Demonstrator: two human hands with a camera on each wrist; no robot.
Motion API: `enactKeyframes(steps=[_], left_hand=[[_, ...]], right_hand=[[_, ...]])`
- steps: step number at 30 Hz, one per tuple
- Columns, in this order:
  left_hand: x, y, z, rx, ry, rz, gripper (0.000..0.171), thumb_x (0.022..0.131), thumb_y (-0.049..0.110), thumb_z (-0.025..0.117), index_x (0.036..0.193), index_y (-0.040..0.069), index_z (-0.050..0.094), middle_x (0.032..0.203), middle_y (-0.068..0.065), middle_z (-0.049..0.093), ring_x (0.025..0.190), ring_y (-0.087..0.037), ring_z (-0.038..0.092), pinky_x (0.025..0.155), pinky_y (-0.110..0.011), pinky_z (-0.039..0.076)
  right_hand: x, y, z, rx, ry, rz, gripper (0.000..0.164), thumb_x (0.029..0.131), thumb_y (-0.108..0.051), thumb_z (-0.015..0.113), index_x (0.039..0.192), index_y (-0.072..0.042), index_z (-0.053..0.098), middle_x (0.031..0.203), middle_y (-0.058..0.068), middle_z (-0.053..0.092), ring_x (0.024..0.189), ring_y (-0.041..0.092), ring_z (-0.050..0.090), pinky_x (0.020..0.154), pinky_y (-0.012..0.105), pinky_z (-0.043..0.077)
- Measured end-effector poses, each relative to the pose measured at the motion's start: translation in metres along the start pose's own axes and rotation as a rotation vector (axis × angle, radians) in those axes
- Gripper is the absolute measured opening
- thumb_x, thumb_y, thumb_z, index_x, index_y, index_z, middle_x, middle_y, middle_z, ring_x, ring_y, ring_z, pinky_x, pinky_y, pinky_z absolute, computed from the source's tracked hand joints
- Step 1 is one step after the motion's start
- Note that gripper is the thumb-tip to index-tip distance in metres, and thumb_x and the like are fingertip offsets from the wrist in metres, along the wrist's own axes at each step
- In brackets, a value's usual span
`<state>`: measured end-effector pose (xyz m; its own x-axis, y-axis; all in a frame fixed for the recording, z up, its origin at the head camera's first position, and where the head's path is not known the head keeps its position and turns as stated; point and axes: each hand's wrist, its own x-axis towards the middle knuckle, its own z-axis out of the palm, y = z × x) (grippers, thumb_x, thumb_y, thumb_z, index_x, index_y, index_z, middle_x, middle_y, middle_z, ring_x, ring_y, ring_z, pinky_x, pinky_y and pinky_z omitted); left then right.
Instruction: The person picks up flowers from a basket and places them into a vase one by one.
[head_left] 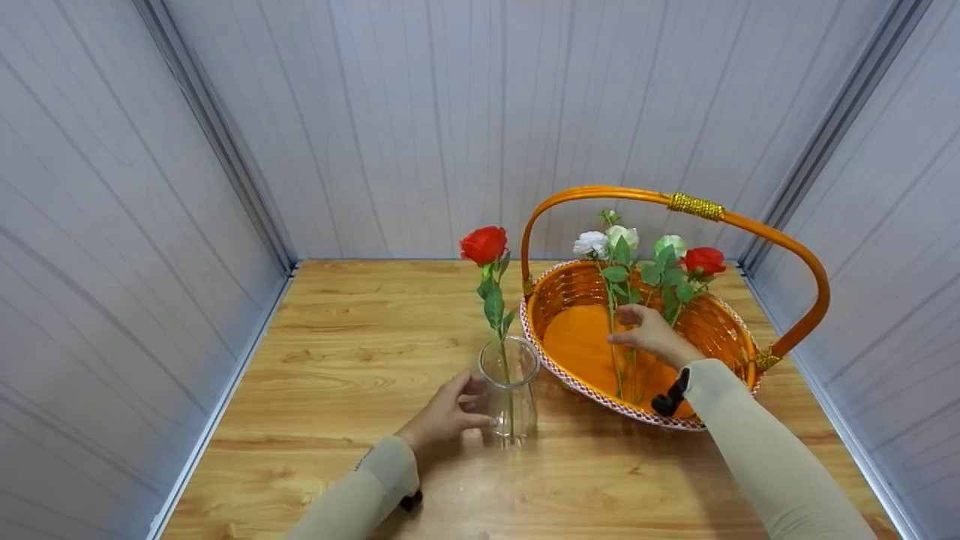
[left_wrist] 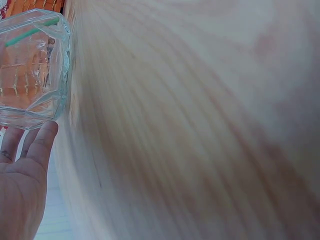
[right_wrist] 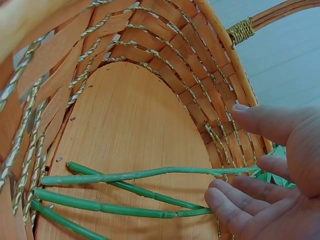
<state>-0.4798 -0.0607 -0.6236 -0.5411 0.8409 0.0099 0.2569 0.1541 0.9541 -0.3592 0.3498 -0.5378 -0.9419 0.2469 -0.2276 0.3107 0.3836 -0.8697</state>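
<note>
A clear glass vase stands on the table with one red rose upright in it. My left hand is at the vase's left side, its fingertips at the glass in the left wrist view. To the right is an orange wicker basket holding several flowers, among them a white flower and another red rose. Inside the basket my right hand reaches toward the green stems. Its thumb and fingers are spread apart, close to the stems without gripping any.
The basket's tall arched handle rises over the flowers and past the right forearm. White panel walls enclose the wooden table at the back and both sides. The vase is close to the basket's left rim.
</note>
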Motion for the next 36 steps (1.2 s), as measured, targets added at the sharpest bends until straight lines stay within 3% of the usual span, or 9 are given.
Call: enactKeyframes(steps=[5,16,25,28,31,36], left_hand=[[0.0,-0.001,-0.001,0.008,0.007,-0.01,0.069,0.089,0.02,0.091,0.147,0.012,0.054,0.15,-0.012,0.062,0.146,-0.038,0.056,0.127,-0.058,0.044],[0.003,-0.001,0.0,0.016,-0.007,0.036,0.065,0.089,0.012,0.09,0.143,0.004,0.054,0.151,-0.017,0.06,0.145,-0.043,0.056,0.124,-0.06,0.048],[0.002,0.0,0.002,0.021,0.004,0.053,0.066,0.089,0.011,0.09,0.145,0.004,0.054,0.147,-0.015,0.064,0.142,-0.038,0.059,0.124,-0.058,0.048],[0.001,0.001,0.003,0.02,0.006,0.048,0.067,0.089,0.011,0.09,0.145,0.005,0.054,0.149,-0.016,0.062,0.143,-0.04,0.058,0.124,-0.059,0.048],[0.001,0.001,0.002,0.024,0.006,0.035,0.069,0.088,0.013,0.091,0.146,0.007,0.054,0.15,-0.014,0.062,0.143,-0.04,0.058,0.125,-0.058,0.047],[0.0,0.001,0.001,0.015,0.006,0.015,0.069,0.089,0.016,0.091,0.147,0.011,0.054,0.151,-0.011,0.062,0.143,-0.038,0.058,0.125,-0.056,0.047]], right_hand=[[0.001,-0.002,0.001,-0.015,-0.014,0.019,0.083,0.104,-0.018,0.075,0.166,0.008,0.027,0.168,0.037,0.033,0.157,0.053,0.034,0.125,0.062,0.045],[0.004,-0.003,0.009,0.034,-0.078,0.08,0.09,0.105,-0.014,0.071,0.17,0.006,0.012,0.17,0.041,0.023,0.154,0.054,0.038,0.121,0.06,0.051],[0.009,0.001,0.014,0.067,-0.084,0.12,0.094,0.105,-0.012,0.071,0.171,0.004,0.007,0.17,0.042,0.021,0.146,0.051,0.049,0.108,0.049,0.062],[0.01,0.003,0.014,0.093,-0.078,0.117,0.093,0.105,-0.01,0.07,0.171,0.004,0.007,0.167,0.042,0.026,0.14,0.046,0.056,0.103,0.043,0.064],[0.012,0.004,0.015,0.132,-0.065,0.107,0.089,0.106,-0.006,0.067,0.171,0.005,0.007,0.158,0.039,0.04,0.129,0.039,0.066,0.096,0.038,0.066],[0.013,0.001,0.014,0.2,-0.031,0.102,0.081,0.107,-0.002,0.063,0.17,0.005,0.013,0.128,0.02,0.062,0.104,0.023,0.073,0.084,0.032,0.067]])
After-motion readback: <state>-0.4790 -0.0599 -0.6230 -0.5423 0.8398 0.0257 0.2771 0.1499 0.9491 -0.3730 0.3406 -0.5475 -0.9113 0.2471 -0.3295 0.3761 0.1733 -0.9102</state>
